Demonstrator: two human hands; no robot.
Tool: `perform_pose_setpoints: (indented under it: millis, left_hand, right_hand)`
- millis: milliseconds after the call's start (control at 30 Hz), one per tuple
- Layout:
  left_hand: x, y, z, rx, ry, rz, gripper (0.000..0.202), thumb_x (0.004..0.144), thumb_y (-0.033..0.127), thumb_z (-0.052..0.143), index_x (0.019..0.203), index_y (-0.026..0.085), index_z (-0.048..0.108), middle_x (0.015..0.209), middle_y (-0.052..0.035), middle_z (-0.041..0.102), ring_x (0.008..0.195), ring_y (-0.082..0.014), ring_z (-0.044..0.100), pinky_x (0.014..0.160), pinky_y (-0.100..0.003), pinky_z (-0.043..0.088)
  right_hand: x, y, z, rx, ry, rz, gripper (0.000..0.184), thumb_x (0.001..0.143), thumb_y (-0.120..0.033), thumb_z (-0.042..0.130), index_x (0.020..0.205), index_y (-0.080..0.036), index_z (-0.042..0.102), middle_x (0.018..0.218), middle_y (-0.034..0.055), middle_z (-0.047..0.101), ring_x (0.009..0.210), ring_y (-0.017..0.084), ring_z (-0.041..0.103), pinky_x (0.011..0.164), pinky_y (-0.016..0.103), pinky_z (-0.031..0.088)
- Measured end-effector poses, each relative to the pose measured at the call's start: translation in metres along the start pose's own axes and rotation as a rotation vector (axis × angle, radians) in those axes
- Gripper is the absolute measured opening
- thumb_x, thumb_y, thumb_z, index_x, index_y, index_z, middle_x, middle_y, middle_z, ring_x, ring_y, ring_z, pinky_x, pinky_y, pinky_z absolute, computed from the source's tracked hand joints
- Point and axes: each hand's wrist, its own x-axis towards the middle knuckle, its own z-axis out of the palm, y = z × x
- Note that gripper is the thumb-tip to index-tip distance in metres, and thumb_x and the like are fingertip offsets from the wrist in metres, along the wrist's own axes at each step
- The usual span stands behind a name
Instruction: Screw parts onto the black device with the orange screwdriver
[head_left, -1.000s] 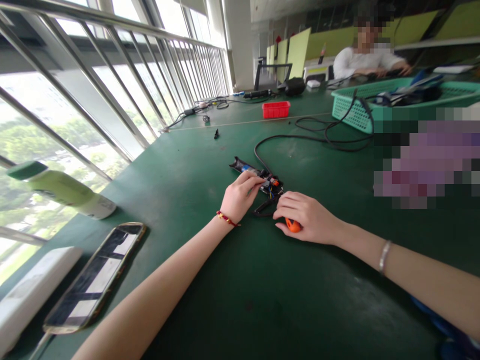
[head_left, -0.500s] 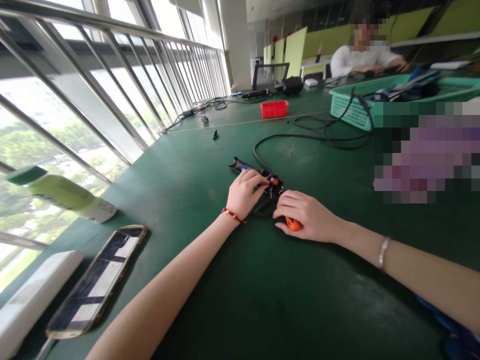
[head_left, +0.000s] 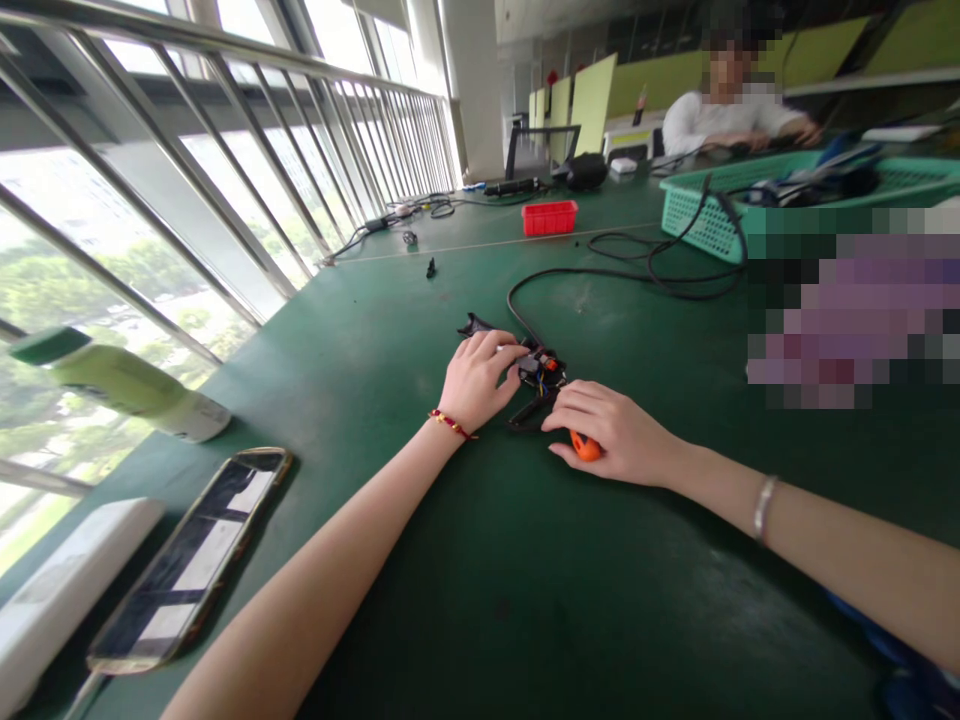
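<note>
An opened black corded device (head_left: 536, 369) lies on the green table, its casing apart, with coloured wires and a small orange-red part showing inside. My left hand (head_left: 474, 380) curls over its left side, thumb and fingertips pressed against the inner parts. A black power cord (head_left: 570, 271) runs from it towards the back right. Just right of the device, my right hand (head_left: 619, 435) wraps around an orange-handled tool (head_left: 586, 446); only the end of the handle shows between thumb and fingers. The tool's tip is hidden, and its exact kind cannot be made out.
A phone (head_left: 191, 565), a white block (head_left: 75, 600) and a green bottle (head_left: 127, 385) are at the left by the railing (head_left: 300, 70). A red bin (head_left: 550, 218) and a green basket (head_left: 705, 222) stand farther back. A person (head_left: 720, 115) sits across the table.
My left hand has shifted slightly left and its fingers have drawn back from the middle of the device, showing more of the inside. My right hand has hardly moved.
</note>
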Motion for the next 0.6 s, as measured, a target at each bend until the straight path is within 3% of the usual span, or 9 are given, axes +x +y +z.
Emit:
perform_pose_setpoints:
  millis: [100,233,300,433,500,600]
  left_hand:
    - [-0.001,-0.012,0.001,0.011,-0.082,-0.026,0.043,0.085,0.028,0.045,0.127,0.020,0.047,0.131,-0.0045,0.050,0.122,-0.0204,0.042,0.108,-0.040,0.027]
    - [-0.001,-0.019,0.004,0.035,-0.172,-0.026,0.055,0.086,0.036,0.043,0.136,0.016,0.035,0.137,-0.0068,0.043,0.130,-0.0217,0.032,0.114,-0.041,0.016]
    - [-0.001,-0.018,0.005,0.062,-0.176,-0.032,0.055,0.086,0.038,0.043,0.135,0.016,0.036,0.134,-0.0077,0.045,0.127,-0.0223,0.035,0.113,-0.041,0.017]
    - [-0.001,-0.015,0.002,0.171,-0.163,-0.084,0.058,0.085,0.047,0.044,0.133,0.016,0.040,0.122,-0.0100,0.050,0.113,-0.0265,0.042,0.105,-0.044,0.026]
    - [-0.001,-0.013,0.000,0.241,-0.148,-0.126,0.059,0.083,0.051,0.046,0.130,0.016,0.043,0.116,-0.0113,0.052,0.108,-0.0282,0.044,0.099,-0.044,0.030]
    - [-0.002,-0.013,-0.001,0.322,-0.116,-0.196,0.054,0.081,0.053,0.049,0.120,0.017,0.052,0.108,-0.0118,0.054,0.103,-0.0295,0.045,0.095,-0.044,0.031]
  right_hand:
    - [0.000,-0.002,-0.002,-0.015,0.070,0.046,0.016,0.082,-0.028,0.054,0.092,-0.016,0.058,0.090,0.0083,0.059,0.090,0.021,0.053,0.084,0.036,0.045]
    - [-0.001,-0.004,-0.008,-0.099,0.250,0.234,0.025,0.082,-0.034,0.052,0.097,-0.014,0.056,0.096,0.0122,0.056,0.091,0.023,0.053,0.077,0.034,0.046]
    - [-0.001,-0.004,-0.009,-0.138,0.277,0.339,0.028,0.083,-0.038,0.050,0.098,-0.015,0.056,0.091,0.0105,0.058,0.084,0.022,0.056,0.070,0.032,0.046]
    - [-0.002,-0.001,-0.007,-0.075,0.156,0.566,0.030,0.086,-0.044,0.044,0.100,-0.022,0.059,0.066,0.0000,0.061,0.055,0.016,0.056,0.052,0.026,0.039]
    - [-0.002,0.002,-0.005,-0.021,0.135,0.619,0.030,0.085,-0.044,0.044,0.100,-0.023,0.060,0.059,-0.0018,0.059,0.049,0.014,0.054,0.049,0.025,0.036]
    - [-0.003,0.004,-0.004,0.020,0.213,0.629,0.026,0.083,-0.039,0.049,0.097,-0.021,0.062,0.061,-0.0008,0.061,0.051,0.013,0.055,0.051,0.024,0.036]
